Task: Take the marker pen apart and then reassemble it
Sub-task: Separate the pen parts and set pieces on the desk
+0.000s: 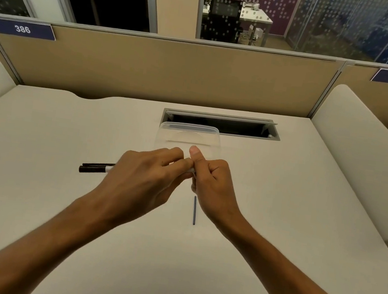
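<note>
My left hand point(145, 175) and my right hand point(210, 184) meet over the middle of the desk, both closed on a pale marker barrel point(191, 170) of which only a short bit shows between the fingers. A black marker cap point(95, 168) with a clip lies on the desk to the left, its right end hidden behind my left hand. A thin dark blue ink rod point(194, 210) lies on the desk just below my right hand, pointing toward me.
A clear plastic container point(189, 136) stands just beyond my hands. Behind it an open cable slot point(221, 123) is cut into the white desk point(65, 133). A beige partition point(173, 74) closes the back, and curved white side panels flank the desk.
</note>
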`<act>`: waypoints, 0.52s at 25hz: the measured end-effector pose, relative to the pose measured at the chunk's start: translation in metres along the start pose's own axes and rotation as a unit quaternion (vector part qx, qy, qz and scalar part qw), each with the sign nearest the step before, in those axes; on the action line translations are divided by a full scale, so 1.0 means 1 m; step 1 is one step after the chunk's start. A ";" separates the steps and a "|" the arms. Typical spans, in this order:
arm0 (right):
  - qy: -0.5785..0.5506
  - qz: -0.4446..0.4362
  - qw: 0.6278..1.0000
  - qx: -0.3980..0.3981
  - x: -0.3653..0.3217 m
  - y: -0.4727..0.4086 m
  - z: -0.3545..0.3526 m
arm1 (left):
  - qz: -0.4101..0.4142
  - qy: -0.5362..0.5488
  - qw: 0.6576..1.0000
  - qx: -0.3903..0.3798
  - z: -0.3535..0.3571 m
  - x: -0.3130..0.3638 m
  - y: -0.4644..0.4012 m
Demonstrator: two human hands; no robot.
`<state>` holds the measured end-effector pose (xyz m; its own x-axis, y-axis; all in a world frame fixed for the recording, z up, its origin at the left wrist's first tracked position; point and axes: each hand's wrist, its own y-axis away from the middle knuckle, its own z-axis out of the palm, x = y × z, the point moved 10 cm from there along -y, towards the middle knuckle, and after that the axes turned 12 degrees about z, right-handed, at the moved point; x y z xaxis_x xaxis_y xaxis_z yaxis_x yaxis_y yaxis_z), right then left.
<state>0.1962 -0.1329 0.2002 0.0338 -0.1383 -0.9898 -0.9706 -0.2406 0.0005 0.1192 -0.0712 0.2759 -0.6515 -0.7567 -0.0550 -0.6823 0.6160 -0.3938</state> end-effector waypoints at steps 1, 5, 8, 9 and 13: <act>-0.011 -0.014 1.000 0.012 -0.005 0.001 -0.002 | -0.007 0.019 1.000 0.010 -0.002 -0.002 -0.001; -0.033 -0.159 0.986 0.024 -0.044 0.019 -0.007 | -0.049 0.229 0.969 0.075 -0.018 -0.014 -0.002; 0.014 -0.315 0.949 0.026 -0.081 0.042 -0.007 | -0.045 0.398 0.915 0.045 -0.024 -0.015 -0.003; 0.038 -0.360 0.932 0.029 -0.089 0.048 -0.006 | -0.033 0.422 0.906 0.023 -0.025 -0.013 -0.003; 0.074 -0.427 0.901 0.036 -0.096 0.053 -0.002 | -0.050 0.448 0.892 -0.024 -0.024 -0.015 0.000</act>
<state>0.1419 -0.1346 0.2953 0.8008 -0.0608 -0.5958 -0.5893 -0.2570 -0.7659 0.1210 -0.0549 0.2990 -0.5760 -0.3428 0.7421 -0.7512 0.5800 -0.3152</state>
